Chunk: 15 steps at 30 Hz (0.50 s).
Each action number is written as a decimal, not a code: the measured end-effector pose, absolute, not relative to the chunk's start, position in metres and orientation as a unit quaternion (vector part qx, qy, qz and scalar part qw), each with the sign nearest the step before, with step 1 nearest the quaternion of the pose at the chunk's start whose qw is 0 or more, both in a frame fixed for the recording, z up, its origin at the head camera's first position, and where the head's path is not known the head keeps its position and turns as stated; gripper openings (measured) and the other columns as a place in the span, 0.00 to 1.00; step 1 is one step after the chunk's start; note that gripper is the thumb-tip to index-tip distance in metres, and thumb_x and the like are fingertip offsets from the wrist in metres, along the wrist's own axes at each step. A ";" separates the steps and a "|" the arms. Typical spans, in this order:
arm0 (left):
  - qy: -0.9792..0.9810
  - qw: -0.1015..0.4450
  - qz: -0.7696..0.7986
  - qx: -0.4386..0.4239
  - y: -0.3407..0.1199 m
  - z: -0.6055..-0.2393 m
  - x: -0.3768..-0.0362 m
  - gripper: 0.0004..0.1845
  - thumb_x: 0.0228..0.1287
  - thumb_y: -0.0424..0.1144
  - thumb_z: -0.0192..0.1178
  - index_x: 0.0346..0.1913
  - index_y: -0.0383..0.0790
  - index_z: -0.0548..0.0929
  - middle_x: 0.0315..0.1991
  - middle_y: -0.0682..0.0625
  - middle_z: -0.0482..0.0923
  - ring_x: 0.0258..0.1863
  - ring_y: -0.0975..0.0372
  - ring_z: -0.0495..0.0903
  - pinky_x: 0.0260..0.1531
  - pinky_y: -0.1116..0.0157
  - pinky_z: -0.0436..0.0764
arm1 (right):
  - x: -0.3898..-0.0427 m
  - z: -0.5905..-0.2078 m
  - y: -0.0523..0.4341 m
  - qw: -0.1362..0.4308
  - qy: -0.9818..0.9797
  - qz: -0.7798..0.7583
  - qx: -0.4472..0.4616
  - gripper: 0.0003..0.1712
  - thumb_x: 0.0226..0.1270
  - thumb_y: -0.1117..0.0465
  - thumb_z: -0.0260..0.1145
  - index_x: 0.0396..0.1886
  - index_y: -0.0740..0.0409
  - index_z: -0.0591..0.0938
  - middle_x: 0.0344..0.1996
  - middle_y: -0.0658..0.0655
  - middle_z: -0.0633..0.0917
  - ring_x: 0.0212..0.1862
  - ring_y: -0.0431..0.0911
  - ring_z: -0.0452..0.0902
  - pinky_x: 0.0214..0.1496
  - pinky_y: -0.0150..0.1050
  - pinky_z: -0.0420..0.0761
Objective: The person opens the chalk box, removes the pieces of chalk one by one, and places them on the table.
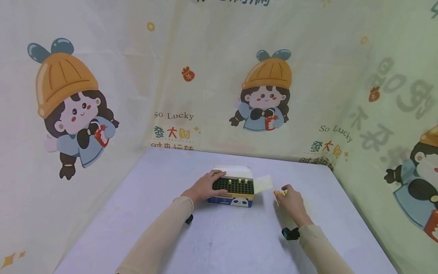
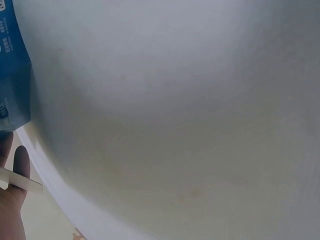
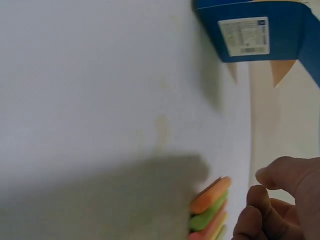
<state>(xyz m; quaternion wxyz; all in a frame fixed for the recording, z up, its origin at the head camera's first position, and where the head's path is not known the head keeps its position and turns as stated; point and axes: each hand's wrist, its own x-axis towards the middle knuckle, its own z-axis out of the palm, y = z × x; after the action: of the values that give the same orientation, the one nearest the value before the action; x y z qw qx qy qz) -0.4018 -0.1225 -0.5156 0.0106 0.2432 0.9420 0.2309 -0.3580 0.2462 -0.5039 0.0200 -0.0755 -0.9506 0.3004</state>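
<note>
My left hand (image 1: 204, 187) holds the left end of a blue and yellow box (image 1: 226, 200) with a panda on its front, thumb along the front and fingers over the back. Inside the box is a dark tray (image 1: 236, 187) full of round holes, where a few pale yellow chalk sticks (image 1: 229, 182) stand upright. To the right, my right hand (image 1: 291, 199) is low over the table with fingers loosely bent. Beside its fingertips lie several coloured chalk sticks (image 3: 211, 196) in a row, orange, green, pink and yellow. Nothing shows between thumb and forefinger (image 3: 259, 196); any contact with the chalks is unclear.
The box's pale lid (image 1: 234, 171) is folded back behind it, and a side flap (image 1: 262, 184) sticks out on the right. Everything stands on a white table (image 1: 219, 239). Cartoon-printed cloth (image 1: 212, 95) hangs behind and at both sides.
</note>
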 end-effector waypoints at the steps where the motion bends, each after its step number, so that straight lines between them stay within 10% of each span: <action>1: 0.942 0.013 0.231 0.243 -0.122 -0.515 -0.402 0.53 0.57 0.84 0.51 0.82 0.65 0.57 0.81 0.50 0.57 0.77 0.43 0.64 0.70 0.40 0.69 | -0.359 -0.502 0.245 0.028 -0.949 0.304 -0.073 0.26 0.74 0.57 0.64 0.61 0.70 0.72 0.42 0.72 0.84 0.33 0.52 0.79 0.31 0.41 0.78; 15: 0.945 0.034 0.223 0.238 -0.122 -0.508 -0.399 0.54 0.58 0.81 0.56 0.83 0.64 0.55 0.82 0.51 0.54 0.78 0.46 0.62 0.71 0.41 0.68 | -0.378 -0.446 0.178 0.245 -0.898 0.366 0.003 0.15 0.76 0.58 0.62 0.52 0.64 0.83 0.43 0.63 0.85 0.41 0.57 0.82 0.46 0.52 0.80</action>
<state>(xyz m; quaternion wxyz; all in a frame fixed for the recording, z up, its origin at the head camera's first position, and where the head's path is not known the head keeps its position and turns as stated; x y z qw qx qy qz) -0.3993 -0.1220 -0.5084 0.0343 0.2382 0.9446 0.2230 -0.3780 0.1785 -0.4462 0.2447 0.0029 -0.8978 0.3661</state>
